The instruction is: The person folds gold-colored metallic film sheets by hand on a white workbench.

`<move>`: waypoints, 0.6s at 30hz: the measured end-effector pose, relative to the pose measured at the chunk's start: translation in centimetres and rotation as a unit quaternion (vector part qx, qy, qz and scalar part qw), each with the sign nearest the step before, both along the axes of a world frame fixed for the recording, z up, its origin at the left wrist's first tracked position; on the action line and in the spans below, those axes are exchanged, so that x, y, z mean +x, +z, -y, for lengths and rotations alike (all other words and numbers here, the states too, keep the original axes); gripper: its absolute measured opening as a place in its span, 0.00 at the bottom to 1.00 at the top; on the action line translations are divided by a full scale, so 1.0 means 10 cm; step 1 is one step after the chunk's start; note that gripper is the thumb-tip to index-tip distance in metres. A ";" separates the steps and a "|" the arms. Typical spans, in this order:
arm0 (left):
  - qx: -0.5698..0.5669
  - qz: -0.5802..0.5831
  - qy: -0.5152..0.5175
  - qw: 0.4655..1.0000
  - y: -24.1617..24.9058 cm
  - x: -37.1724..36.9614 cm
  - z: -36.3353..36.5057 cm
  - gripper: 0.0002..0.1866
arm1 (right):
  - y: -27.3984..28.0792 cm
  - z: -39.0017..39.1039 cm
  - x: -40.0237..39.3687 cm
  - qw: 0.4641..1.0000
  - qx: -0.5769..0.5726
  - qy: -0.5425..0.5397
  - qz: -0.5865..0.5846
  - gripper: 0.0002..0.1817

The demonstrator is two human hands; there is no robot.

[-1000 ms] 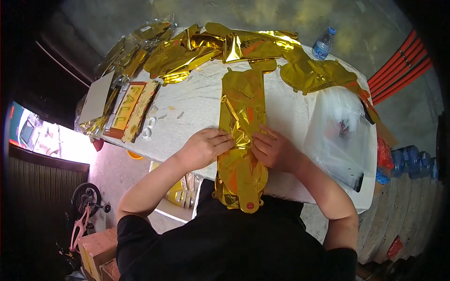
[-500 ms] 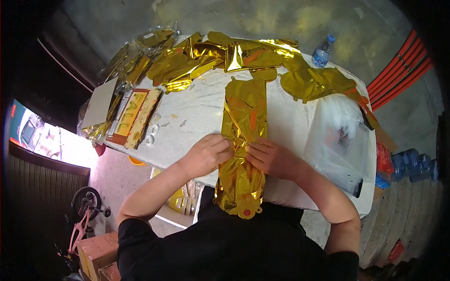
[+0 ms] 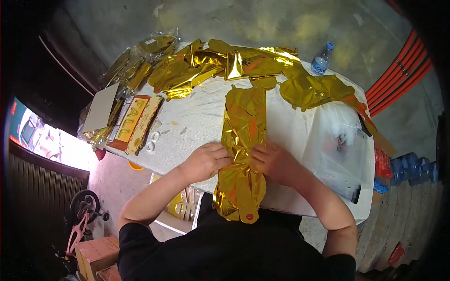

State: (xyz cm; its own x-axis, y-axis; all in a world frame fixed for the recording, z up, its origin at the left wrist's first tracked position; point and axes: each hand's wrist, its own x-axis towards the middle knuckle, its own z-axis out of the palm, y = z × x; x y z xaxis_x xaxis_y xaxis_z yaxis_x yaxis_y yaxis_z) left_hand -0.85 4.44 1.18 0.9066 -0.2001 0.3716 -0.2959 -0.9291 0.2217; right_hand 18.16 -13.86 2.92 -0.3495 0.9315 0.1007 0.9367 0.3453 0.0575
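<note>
A long, flat gold foil balloon (image 3: 244,122) lies down the middle of the white table (image 3: 197,117), and its lower end hangs over the near edge against my black shirt. My left hand (image 3: 205,161) grips its left side where the foil is bunched and creased. On the right side, my right hand (image 3: 274,161) pinches the same narrowed part. The two hands squeeze the foil in from both sides.
More gold foil balloons (image 3: 215,61) are piled along the far edge. Packaged gold banners and a "FALL" card (image 3: 129,119) lie at the left, clear plastic bags (image 3: 340,140) at the right, a water bottle (image 3: 321,59) at the far right corner.
Both hands have stayed on the balloon's narrow part, drawing the foil in tighter. The view has shifted slightly.
</note>
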 end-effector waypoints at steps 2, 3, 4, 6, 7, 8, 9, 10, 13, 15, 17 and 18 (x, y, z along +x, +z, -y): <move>0.006 0.003 -0.002 1.000 -0.02 -0.02 0.02 0.17 | 0.13 -0.07 0.01 0.998 -0.025 -0.041 -0.045 0.15; 0.010 0.004 -0.001 1.000 -0.02 -0.02 0.02 0.17 | 0.17 -0.11 0.03 0.991 -0.049 -0.086 -0.089 0.15; 0.014 0.004 -0.001 1.000 -0.02 -0.01 0.02 0.17 | 0.13 -0.18 0.03 0.991 -0.049 -0.089 -0.088 0.15; 0.018 0.005 0.000 1.000 -0.03 -0.01 0.03 0.16 | -0.07 -0.38 0.01 0.977 0.134 -0.051 -0.156 0.18; 0.025 0.004 0.005 1.000 -0.03 -0.01 0.03 0.16 | -0.12 -0.48 -0.03 0.977 0.136 -0.050 -0.155 0.18; 0.026 0.005 0.006 1.000 -0.03 -0.01 0.03 0.16 | -0.17 -0.59 -0.07 0.972 0.155 -0.041 -0.172 0.20; 0.024 0.012 0.003 1.000 -0.03 -0.01 0.03 0.15 | -0.22 -0.68 -0.10 0.966 0.174 -0.033 -0.190 0.22; 0.022 0.020 -0.001 1.000 -0.04 0.00 0.03 0.14 | -0.26 -0.75 -0.11 0.965 0.176 -0.032 -0.190 0.22; 0.016 0.014 0.002 1.000 -0.04 -0.01 0.03 0.13 | -0.42 -0.91 -0.08 0.955 0.219 -0.026 -0.198 0.26; 0.018 0.020 0.001 1.000 -0.04 -0.01 0.03 0.14 | -0.52 -0.98 -0.06 0.962 0.213 -0.056 -0.164 0.27; 0.019 0.025 -0.001 1.000 -0.05 -0.01 0.03 0.14 | -0.60 -0.97 -0.05 0.966 0.190 -0.070 -0.163 0.27; 0.020 0.022 -0.002 1.000 -0.05 -0.01 0.02 0.14 | -0.61 -0.97 -0.05 0.968 0.170 -0.085 -0.161 0.27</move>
